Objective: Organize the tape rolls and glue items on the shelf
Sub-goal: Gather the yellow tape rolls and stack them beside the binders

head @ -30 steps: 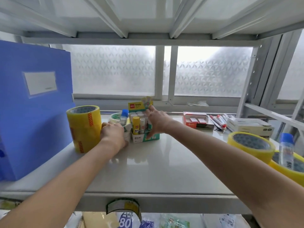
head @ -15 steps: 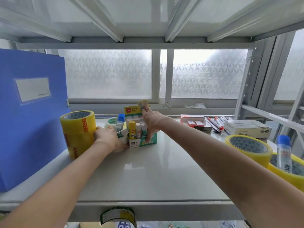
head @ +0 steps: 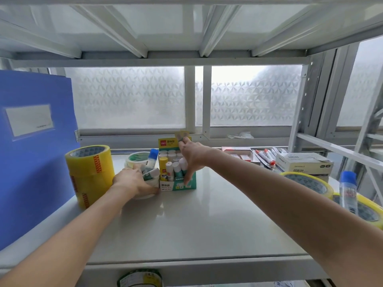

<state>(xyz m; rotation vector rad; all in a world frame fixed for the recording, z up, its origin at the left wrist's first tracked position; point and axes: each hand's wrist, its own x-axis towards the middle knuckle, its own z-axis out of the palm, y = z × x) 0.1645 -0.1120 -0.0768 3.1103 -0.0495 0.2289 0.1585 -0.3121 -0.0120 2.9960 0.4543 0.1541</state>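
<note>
white metal shelf board (head: 207,228), glossy, in front of a frosted patterned window. a tall blue plastic file box (head: 31,172) stands upright at its left end. just beside it is a stack of yellow clear-tape rolls (head: 90,175), upright, core facing up. at the right end 2 wide yellow tape rolls (head: 306,183) lie flat, close together. a blue-capped clear glue bottle (head: 348,195) stands at the nearer one; cannot tell whether it sits inside the core. behind them are a white cardboard carton (head: 304,164), packeted red-tipped pens (head: 265,159) and a flat red-and-white box (head: 236,152).

centre back: green-and-yellow cardboard box of glue sticks (head: 178,184), sticks upright inside, printed flap raised. right hand (head: 192,157) clamps this box – thumb down the front face, fingers hooked on the flap's top edge. left hand (head: 134,180) is curled over a pale tape roll (head: 145,196) just left of the box – thumb tip at the box's lower left corner. small white-and-green glue tubes (head: 150,174) poke out past the fingers. behind the hand are a white tape roll with a green core (head: 135,158) and a 2nd blue-capped bottle (head: 153,157), tilted.
</note>
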